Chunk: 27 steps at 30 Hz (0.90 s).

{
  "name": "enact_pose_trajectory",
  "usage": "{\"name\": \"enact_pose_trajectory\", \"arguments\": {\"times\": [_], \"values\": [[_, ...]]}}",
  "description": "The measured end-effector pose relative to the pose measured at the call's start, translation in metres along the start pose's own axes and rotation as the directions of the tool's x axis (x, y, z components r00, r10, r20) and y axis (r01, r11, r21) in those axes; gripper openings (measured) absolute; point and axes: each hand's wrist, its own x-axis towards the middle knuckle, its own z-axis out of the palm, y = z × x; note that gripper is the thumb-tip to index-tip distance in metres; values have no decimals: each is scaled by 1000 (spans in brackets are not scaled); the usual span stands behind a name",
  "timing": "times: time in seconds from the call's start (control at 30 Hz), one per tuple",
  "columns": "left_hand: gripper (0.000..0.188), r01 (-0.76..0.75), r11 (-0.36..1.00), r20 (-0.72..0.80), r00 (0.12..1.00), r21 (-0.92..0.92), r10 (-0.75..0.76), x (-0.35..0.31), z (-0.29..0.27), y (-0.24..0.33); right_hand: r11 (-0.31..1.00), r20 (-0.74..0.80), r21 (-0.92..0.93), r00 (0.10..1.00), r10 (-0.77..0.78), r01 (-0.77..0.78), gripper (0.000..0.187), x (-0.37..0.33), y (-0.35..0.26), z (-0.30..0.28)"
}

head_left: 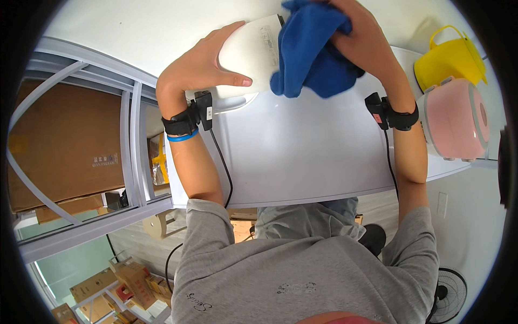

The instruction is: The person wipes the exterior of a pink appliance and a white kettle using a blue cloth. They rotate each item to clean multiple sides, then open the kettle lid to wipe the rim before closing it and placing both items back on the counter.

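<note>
One white appliance (pixel 248 51) points dark edge (pixel 281 20) rightward, long axis unclear.

View: head, left of a side-by-side pair | lens: wide fisheye, straight edges bending | faces: down past the grey shirt (pixel 259 270) onto the worktop (pixel 302 156) | range: close, left hand (pixel 213 62) and right hand (pixel 361 35) near the upper edge

White table (pixel 302 156) offers passage; pink appliance (pixel 452 120) blocks right.
</note>
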Motion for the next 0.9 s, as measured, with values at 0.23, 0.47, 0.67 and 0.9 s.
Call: {"name": "enact_pose_trajectory", "arguments": {"times": [0.23, 0.47, 0.67, 0.9], "values": [[134, -24, 1000, 11, 1000, 7, 24, 2, 0, 0, 788, 580, -192, 580, 572, -586, 68, -15, 4, 19], [133, -30, 999, 25, 999, -10, 30, 4, 0, -3, 828, 596, -453, 578, 557, -331, 88, -27, 7, 50], [133, -12, 999, 32, 999, -39, 13, 2, -1, -8, 940, 497, -242, 802, 331, -239, 72, -29, 10, 36], [135, -24, 1000, 26, 999, 0, 24, 2, 0, -3, 996, 228, -79, 973, -24, 43, 61, -4, 14, 6]]}}
